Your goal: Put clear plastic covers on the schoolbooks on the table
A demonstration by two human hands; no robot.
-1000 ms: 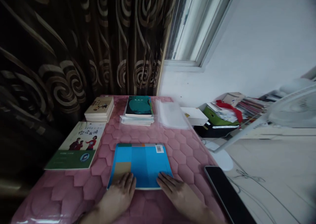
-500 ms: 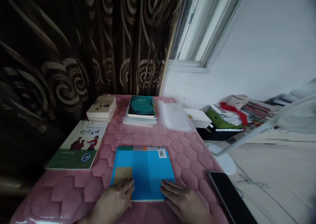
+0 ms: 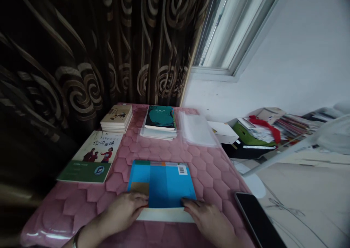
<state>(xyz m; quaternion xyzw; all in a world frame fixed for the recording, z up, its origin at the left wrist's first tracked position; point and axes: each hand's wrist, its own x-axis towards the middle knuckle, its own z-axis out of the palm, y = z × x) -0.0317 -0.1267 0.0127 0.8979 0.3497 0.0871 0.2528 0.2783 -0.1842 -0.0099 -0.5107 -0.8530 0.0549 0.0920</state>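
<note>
A blue book [image 3: 164, 182] lies back cover up on the pink quilted table cover [image 3: 213, 167], barcode at its far right corner. Its near edge is raised, so the pale page edges [image 3: 164, 215] show underneath. My left hand [image 3: 123, 209] grips the near left corner of the cover, fingers curled over it. My right hand [image 3: 206, 219] holds the near right corner, fingers on the cover's edge.
A green and white book [image 3: 94, 157] lies to the left. Two book stacks [image 3: 116, 117] [image 3: 160, 122] and clear plastic sleeves [image 3: 195, 129] sit at the far side. A black phone [image 3: 258, 220] rests near the right table edge. Dark curtain behind; a fan stand and clutter on the right floor.
Both hands have drawn back toward me and lifted the blue book's near cover edge, exposing the page block. The view has shifted slightly.
</note>
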